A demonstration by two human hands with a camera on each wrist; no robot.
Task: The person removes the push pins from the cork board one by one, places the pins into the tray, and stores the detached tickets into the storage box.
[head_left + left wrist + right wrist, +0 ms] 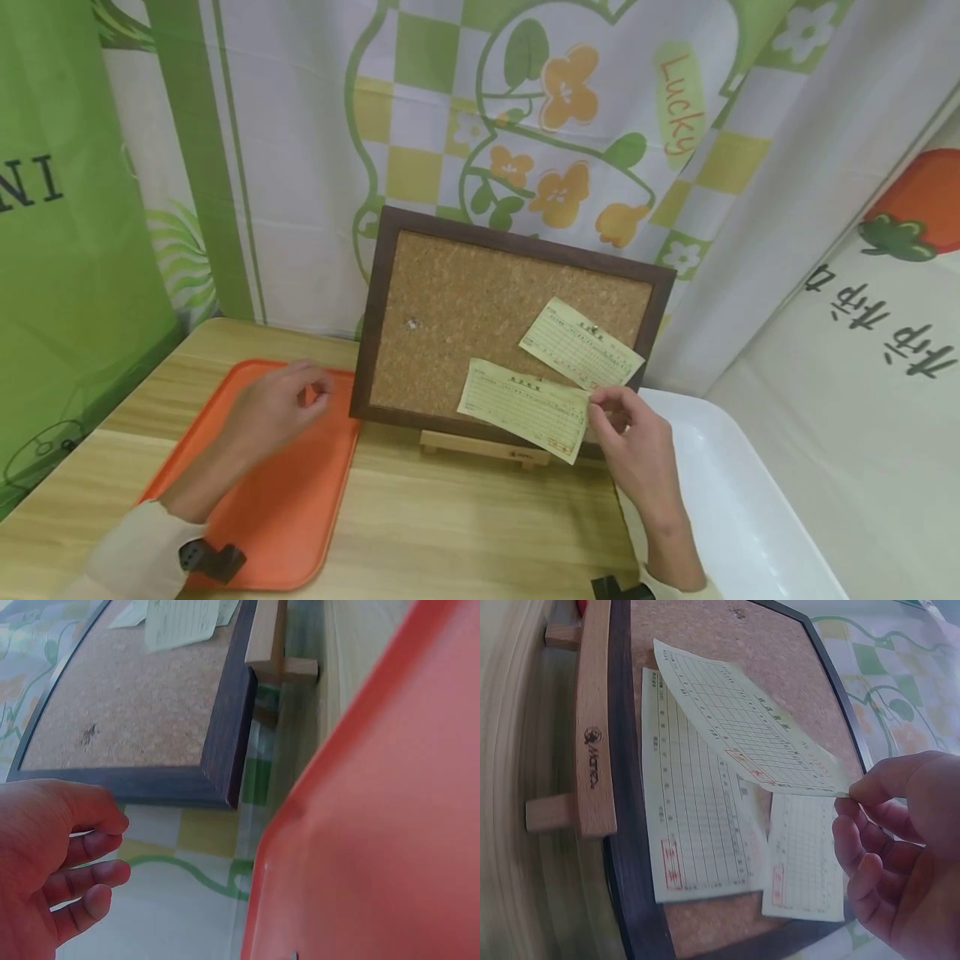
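My right hand (641,442) pinches the corner of a pale yellow receipt slip (735,727) between thumb and index finger. In the right wrist view this slip curves away from the cork board (457,292), over a second slip (694,817) lying along the board's lower edge. A third slip (581,342) hangs tilted at the board's right, with a pin near its top. Left of the board, my left hand (270,408) hovers above the orange tray (300,517), fingers loosely curled; nothing shows in them. A small cluster of pins (412,323) sits on the board's left part.
The dark-framed board leans on a small wooden easel (483,447) on the wooden table (442,525). A white tray (735,483) stands at the right. Behind hangs a patterned curtain (300,167), close to the board's back.
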